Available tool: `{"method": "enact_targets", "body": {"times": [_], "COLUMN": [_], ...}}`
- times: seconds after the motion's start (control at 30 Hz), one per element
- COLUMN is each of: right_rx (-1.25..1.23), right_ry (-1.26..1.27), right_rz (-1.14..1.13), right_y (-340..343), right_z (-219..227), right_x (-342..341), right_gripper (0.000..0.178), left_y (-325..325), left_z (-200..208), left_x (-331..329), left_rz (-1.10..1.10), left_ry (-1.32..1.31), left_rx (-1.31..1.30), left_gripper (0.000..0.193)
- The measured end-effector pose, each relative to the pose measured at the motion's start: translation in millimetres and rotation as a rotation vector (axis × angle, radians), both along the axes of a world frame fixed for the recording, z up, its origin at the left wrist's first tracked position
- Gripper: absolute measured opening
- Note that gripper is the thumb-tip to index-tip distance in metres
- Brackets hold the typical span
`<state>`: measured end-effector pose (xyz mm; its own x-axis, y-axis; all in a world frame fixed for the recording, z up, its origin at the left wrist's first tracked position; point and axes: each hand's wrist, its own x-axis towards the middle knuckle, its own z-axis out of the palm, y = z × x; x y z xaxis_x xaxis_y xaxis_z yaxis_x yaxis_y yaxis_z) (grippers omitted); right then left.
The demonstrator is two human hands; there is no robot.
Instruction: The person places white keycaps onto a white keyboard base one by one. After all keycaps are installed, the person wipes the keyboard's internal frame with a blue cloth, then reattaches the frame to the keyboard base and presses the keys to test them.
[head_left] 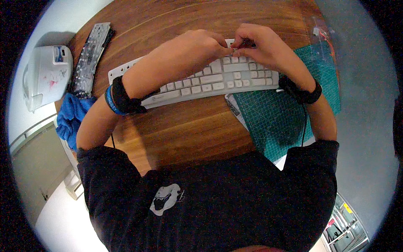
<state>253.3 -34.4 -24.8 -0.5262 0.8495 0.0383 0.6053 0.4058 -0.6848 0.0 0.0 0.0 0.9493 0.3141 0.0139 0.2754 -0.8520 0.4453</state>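
Head view: The fingers of the left hand (203, 44) curl toward those of the right hand (264, 46) above the far edge of a white keyboard (211, 78), laid flat beneath them, likely so both can reach one spot; whether they grasp a small part cannot be told. Well left of the fingers sit a white appliance (49, 77), a slim clear-and-black casing (90, 59) and a blue cloth (73, 117); nearer, the left forearm (155, 69) blocks many keys. Right of the fingers lies a green cutting mat (260, 119).
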Motion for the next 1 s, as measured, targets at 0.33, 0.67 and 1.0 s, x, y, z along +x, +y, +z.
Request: {"method": "enact_targets", "body": {"times": [0.33,0.67,1.0], "right_rx": [0.043,-0.012,0.041], "right_ry": [-0.099,-0.144,-0.058], "right_rz": [0.032,0.038,-0.035], "right_y": [2.2,10.8,38.7], "right_z": [2.6,-0.7,21.4], "right_x": [-2.3,-0.5,13.7], "right_gripper": [0.022,0.02,0.03], "left_y": [-1.0,-9.3,31.8], "left_z": [-5.7,-2.5,3.4], "left_x": [-0.4,8.5,20.4], "left_rz": [-0.029,-0.07,0.02], "left_ry": [-0.091,-0.114,0.017], "left_rx": [0.001,0.092,0.027], "left_gripper": [0.037,0.026,0.02]}}
